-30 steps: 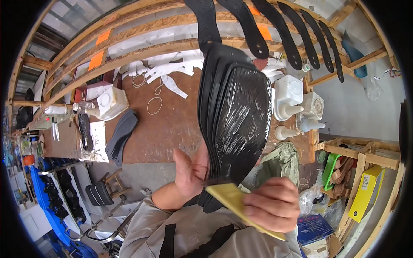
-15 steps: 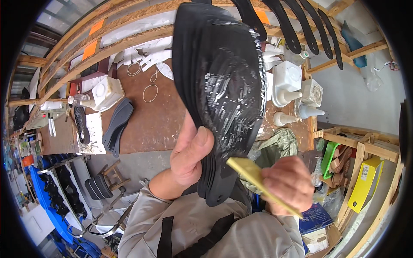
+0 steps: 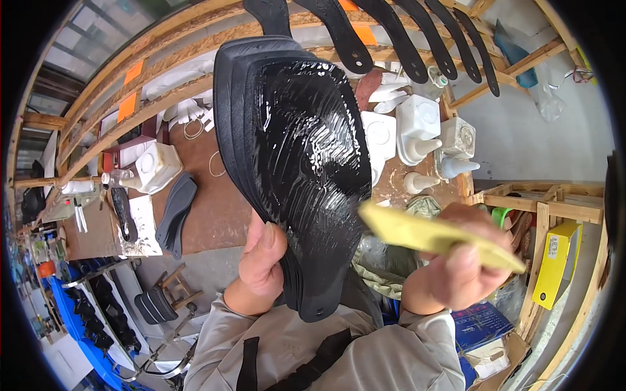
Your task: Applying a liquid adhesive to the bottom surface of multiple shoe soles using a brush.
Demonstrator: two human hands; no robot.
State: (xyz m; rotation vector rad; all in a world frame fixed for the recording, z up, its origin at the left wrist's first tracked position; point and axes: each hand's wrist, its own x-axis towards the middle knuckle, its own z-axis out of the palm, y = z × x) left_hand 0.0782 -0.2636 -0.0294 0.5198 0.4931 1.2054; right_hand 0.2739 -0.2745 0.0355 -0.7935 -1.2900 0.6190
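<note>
A: Where is the stack of black pieces (image 3: pixel 313 169), and what has hold of it?

B: It is up in front of the person, hiding the middle of the brown table (image 3: pixel 203 228). The left hand (image 3: pixel 263 260) grips its narrow lower part, thumb along the left edge. The top piece looks wet and glossy.

A: And the right hand (image 3: pixel 460 283)?

B: Its fingers are closed around a flat yellow tool (image 3: pixel 411 229). The tool's far end is by the stack's right edge; whether they touch, one cannot tell.

A: What crowds them?

B: Black strips (image 3: pixel 398 42) hang from a wooden rack (image 3: pixel 176 99) beyond the stack's top. Past its right edge stand white bottles (image 3: pixel 420 117) and a pale blue nozzle (image 3: pixel 460 167). A green bag (image 3: pixel 385 267) lies below the tool, and a yellow box (image 3: pixel 557 264) sits farther right. Leftward on the table are a white tub (image 3: pixel 158 168) and a smaller black pile (image 3: pixel 176 208).

A: Edges and room?

B: The table's near edge runs behind the left hand. Brown tabletop shows between the smaller pile and the stack, so the left side is roomier. On the right, the bottles nearly meet the stack's outline in view.
</note>
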